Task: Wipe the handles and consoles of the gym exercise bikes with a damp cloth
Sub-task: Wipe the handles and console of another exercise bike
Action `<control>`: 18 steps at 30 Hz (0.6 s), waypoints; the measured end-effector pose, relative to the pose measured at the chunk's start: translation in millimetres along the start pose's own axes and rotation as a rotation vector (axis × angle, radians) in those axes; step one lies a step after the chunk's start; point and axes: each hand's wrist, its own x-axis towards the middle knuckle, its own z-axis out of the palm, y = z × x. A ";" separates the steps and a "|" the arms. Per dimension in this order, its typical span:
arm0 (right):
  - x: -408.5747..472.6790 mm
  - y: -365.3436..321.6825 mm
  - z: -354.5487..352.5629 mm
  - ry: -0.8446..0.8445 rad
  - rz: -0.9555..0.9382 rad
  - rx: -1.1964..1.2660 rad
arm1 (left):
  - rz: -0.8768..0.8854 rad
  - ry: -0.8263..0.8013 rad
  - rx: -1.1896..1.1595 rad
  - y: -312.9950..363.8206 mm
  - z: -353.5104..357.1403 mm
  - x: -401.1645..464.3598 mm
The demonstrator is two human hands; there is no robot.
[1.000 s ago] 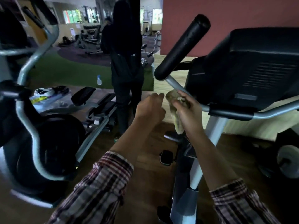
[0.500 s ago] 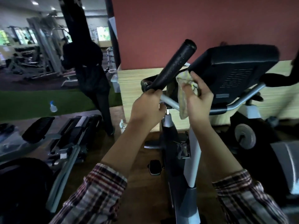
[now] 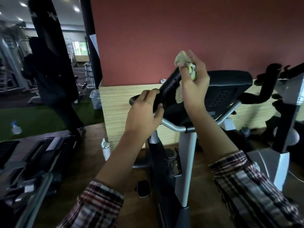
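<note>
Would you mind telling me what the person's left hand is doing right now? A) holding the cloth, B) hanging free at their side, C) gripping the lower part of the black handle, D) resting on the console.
C: the left hand curls round the lower part of the black handle, while the right hand holds the cloth at the handle's upper end.

The room around me is dim, lit mostly by small ceiling spots [image 3: 23, 4] at upper left and a pale window [image 3: 80, 48] far back. The wide lens bends the edges (my sleeves [image 3: 256, 186] stretch and smear). The person [image 3: 49, 76] at left is a dark, blurred shape, possibly backlit. My cloth [image 3: 182, 59] looks soft, motion-blurred. Dark bike parts lose detail in shadow.
</note>
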 end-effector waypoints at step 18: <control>2.4 27.7 26.9 0.191 -0.313 -0.090 | 0.135 0.086 -0.283 -24.1 19.4 16.3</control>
